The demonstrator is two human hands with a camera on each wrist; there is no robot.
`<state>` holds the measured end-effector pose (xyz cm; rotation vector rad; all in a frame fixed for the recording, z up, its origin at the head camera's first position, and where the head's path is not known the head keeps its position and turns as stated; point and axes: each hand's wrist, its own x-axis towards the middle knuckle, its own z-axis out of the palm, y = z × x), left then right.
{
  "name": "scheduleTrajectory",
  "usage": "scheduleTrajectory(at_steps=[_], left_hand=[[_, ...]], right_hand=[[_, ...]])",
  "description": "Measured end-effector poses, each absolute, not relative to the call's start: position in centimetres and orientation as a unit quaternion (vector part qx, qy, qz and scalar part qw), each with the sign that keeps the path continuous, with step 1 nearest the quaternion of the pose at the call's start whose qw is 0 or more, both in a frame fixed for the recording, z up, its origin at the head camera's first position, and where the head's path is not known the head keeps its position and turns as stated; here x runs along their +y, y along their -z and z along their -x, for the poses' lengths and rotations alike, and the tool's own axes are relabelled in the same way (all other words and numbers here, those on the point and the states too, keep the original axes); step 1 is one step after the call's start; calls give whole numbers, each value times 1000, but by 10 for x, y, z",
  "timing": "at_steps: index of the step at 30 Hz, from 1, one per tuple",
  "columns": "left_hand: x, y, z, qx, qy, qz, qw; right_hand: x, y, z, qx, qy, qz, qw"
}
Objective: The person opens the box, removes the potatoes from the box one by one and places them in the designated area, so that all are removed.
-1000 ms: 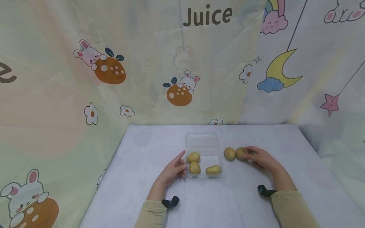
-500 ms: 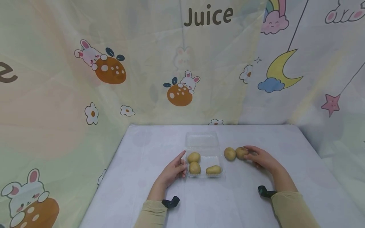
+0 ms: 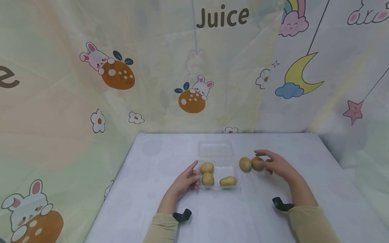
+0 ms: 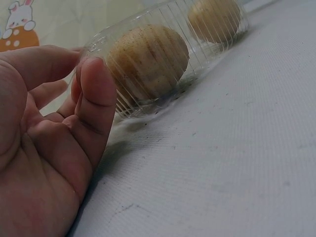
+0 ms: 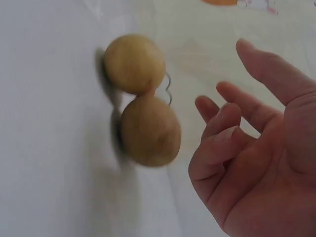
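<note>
A clear plastic clamshell box (image 3: 216,172) lies with its lid folded back. It holds two potatoes touching at its left, a rear potato (image 3: 207,167) and a front potato (image 3: 208,179). A longer potato (image 3: 228,181) lies at its front right. My left hand (image 3: 182,184) pinches the box's left edge; the left wrist view shows the fingertips (image 4: 96,79) at its ribbed wall. Right of the box, a pair of potatoes sits side by side on the table, a nearer one (image 5: 150,131) and a farther one (image 5: 134,64). My right hand (image 3: 281,167) is beside them, fingers spread, holding nothing.
A white cloth covers the table (image 3: 243,216). Behind it hangs a printed curtain (image 3: 152,67) with cartoon rabbits. Black wrist devices (image 3: 182,215) sit at both sleeves.
My right hand has let go of the right-hand potato; its fingers have lifted and spread, while the potato stays on the table. My left hand and the box have not moved.
</note>
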<state>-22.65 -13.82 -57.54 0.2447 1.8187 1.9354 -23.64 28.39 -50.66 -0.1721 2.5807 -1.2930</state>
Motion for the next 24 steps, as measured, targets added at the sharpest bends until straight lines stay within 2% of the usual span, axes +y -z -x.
scheduleTrajectory(at_steps=[5, 11, 16, 24], left_hand=[[-139, 576, 227, 661, -706, -90, 236], [-139, 576, 227, 659, -708, -97, 234], [-139, 577, 226, 657, -710, -106, 231], [-139, 577, 226, 659, -710, -103, 227]], right_hand=[[258, 494, 234, 869, 450, 130, 163], [233, 499, 236, 846, 448, 196, 215], [219, 501, 238, 847, 422, 229, 226], [202, 501, 241, 825, 387, 270, 310]])
